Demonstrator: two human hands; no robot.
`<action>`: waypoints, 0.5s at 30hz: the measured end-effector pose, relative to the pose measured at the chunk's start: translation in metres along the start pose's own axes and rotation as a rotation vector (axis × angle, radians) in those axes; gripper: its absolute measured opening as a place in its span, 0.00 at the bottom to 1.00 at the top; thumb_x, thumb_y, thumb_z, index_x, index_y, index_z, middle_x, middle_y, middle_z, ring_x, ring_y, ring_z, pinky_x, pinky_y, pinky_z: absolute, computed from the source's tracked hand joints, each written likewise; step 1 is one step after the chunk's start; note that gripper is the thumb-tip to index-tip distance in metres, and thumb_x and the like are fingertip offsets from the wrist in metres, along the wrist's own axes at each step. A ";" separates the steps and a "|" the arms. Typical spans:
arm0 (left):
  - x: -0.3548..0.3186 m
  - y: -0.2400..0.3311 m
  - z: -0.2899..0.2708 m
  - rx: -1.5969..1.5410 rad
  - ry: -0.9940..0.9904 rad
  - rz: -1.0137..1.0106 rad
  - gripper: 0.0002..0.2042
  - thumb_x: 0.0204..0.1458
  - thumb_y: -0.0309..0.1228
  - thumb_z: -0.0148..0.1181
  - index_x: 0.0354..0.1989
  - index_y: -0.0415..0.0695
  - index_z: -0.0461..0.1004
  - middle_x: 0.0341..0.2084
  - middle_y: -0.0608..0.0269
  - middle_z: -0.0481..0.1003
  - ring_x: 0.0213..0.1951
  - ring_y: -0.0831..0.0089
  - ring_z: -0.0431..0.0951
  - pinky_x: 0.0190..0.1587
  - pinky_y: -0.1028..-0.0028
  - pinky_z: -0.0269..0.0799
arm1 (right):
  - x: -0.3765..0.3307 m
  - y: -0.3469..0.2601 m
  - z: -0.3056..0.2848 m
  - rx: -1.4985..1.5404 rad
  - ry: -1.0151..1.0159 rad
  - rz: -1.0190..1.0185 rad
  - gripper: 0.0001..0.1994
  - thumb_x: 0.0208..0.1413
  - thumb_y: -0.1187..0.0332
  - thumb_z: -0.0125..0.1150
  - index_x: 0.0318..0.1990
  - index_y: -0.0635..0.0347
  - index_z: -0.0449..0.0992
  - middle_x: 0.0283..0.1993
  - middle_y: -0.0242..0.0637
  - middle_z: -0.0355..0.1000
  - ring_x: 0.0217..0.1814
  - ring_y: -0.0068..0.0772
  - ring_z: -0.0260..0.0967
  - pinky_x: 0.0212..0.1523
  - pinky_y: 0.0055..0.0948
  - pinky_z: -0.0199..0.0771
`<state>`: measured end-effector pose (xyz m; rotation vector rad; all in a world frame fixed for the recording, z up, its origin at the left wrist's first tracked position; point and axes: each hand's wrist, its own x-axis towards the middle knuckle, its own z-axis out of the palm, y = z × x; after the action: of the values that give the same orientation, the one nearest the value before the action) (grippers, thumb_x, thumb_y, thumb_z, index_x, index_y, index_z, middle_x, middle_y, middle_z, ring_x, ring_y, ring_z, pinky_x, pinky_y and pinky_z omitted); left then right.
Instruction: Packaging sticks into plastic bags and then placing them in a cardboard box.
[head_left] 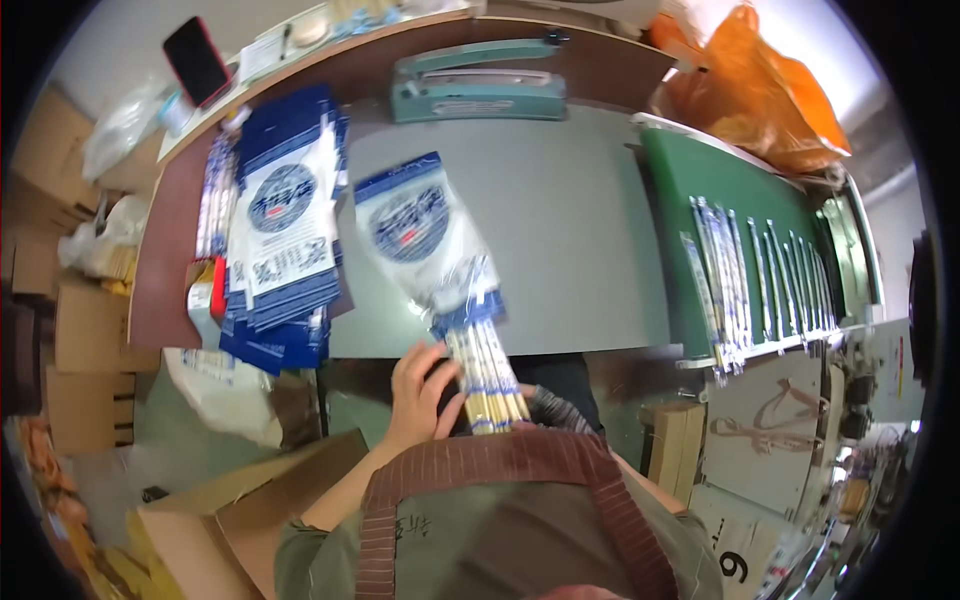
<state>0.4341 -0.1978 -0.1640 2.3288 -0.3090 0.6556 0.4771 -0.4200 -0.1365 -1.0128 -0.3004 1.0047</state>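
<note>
**Left hand at a bundle of wrapped sticks going into a printed bag**

Left hand [420,385] with fingers spread, touching the near end of a bundle of wrapped sticks [487,375] at the table's near edge. Bundle's far end sits inside a clear bag with a blue-white printed label [420,230], lying on the grey table [580,220]. Right hand hidden behind the bundle, cannot tell its grip. Stack of blue-white bags [285,230] left. Teal heat sealer [480,85] at the far side. Green conveyor [700,180] right, carrying wrapped sticks [760,270]. Orange plastic bag [750,90] far right.
</note>
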 end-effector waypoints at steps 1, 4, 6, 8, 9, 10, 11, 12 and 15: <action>-0.007 0.004 -0.004 0.074 0.101 -0.176 0.25 0.46 0.22 0.60 0.55 0.39 0.64 0.54 0.48 0.65 0.50 0.50 0.71 0.50 0.58 0.69 | 0.003 -0.002 0.006 -0.023 0.065 -0.035 0.21 0.60 0.74 0.55 0.60 0.64 0.64 0.56 0.38 0.69 0.58 0.30 0.65 0.62 0.31 0.63; 0.014 -0.018 0.001 0.090 0.090 -0.301 0.29 0.47 0.22 0.58 0.60 0.40 0.58 0.59 0.46 0.57 0.54 0.48 0.68 0.53 0.61 0.68 | 0.050 -0.004 -0.010 -0.534 0.158 0.205 0.23 0.55 0.73 0.61 0.58 0.64 0.66 0.52 0.47 0.71 0.52 0.34 0.71 0.52 0.32 0.70; 0.037 -0.026 0.000 0.096 0.054 -0.433 0.26 0.47 0.23 0.58 0.58 0.39 0.62 0.53 0.49 0.64 0.48 0.50 0.72 0.46 0.64 0.72 | 0.072 -0.007 -0.010 -1.071 0.379 -0.060 0.24 0.52 0.65 0.64 0.56 0.62 0.67 0.45 0.50 0.73 0.46 0.42 0.72 0.46 0.33 0.72; 0.042 -0.040 0.008 0.129 0.060 -0.394 0.24 0.47 0.22 0.58 0.56 0.39 0.65 0.50 0.50 0.66 0.45 0.51 0.73 0.44 0.64 0.72 | 0.102 -0.007 -0.010 -1.112 0.552 -0.238 0.21 0.52 0.62 0.63 0.51 0.60 0.69 0.38 0.48 0.73 0.40 0.47 0.73 0.42 0.35 0.72; 0.043 -0.047 0.013 0.159 0.053 -0.350 0.21 0.47 0.21 0.57 0.53 0.39 0.68 0.48 0.51 0.68 0.42 0.51 0.74 0.42 0.63 0.72 | 0.120 -0.022 -0.006 -1.231 0.651 -0.135 0.17 0.52 0.65 0.62 0.48 0.60 0.70 0.35 0.45 0.74 0.37 0.43 0.74 0.40 0.35 0.72; 0.049 -0.045 0.020 0.200 0.179 -0.322 0.16 0.47 0.21 0.56 0.47 0.38 0.72 0.41 0.52 0.71 0.39 0.51 0.74 0.40 0.63 0.72 | 0.138 -0.028 -0.017 -1.239 0.633 -0.130 0.17 0.52 0.65 0.62 0.48 0.60 0.70 0.35 0.45 0.74 0.37 0.43 0.74 0.40 0.35 0.72; 0.048 -0.040 0.024 0.195 0.175 -0.332 0.16 0.47 0.21 0.56 0.47 0.38 0.72 0.41 0.52 0.71 0.39 0.51 0.74 0.40 0.63 0.72 | 0.151 -0.028 -0.034 -1.205 0.666 -0.314 0.15 0.52 0.64 0.62 0.45 0.60 0.70 0.34 0.44 0.73 0.35 0.45 0.73 0.38 0.39 0.72; 0.045 -0.038 0.025 0.165 0.151 -0.345 0.15 0.47 0.21 0.56 0.46 0.38 0.72 0.39 0.51 0.71 0.38 0.51 0.74 0.39 0.63 0.72 | 0.155 -0.025 -0.044 -1.159 0.696 -0.495 0.14 0.51 0.64 0.62 0.42 0.59 0.70 0.33 0.43 0.73 0.33 0.46 0.72 0.37 0.42 0.71; 0.002 -0.026 0.011 0.025 0.074 -0.295 0.14 0.47 0.23 0.57 0.45 0.39 0.72 0.31 0.51 0.72 0.34 0.53 0.75 0.35 0.63 0.71 | 0.108 -0.003 -0.030 -1.599 0.563 -0.186 0.16 0.48 0.60 0.61 0.39 0.59 0.69 0.36 0.46 0.74 0.38 0.51 0.73 0.38 0.46 0.72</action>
<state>0.4501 -0.1859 -0.1842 2.3047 0.0766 0.5981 0.5559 -0.3500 -0.1735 -2.5613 -0.7323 0.0794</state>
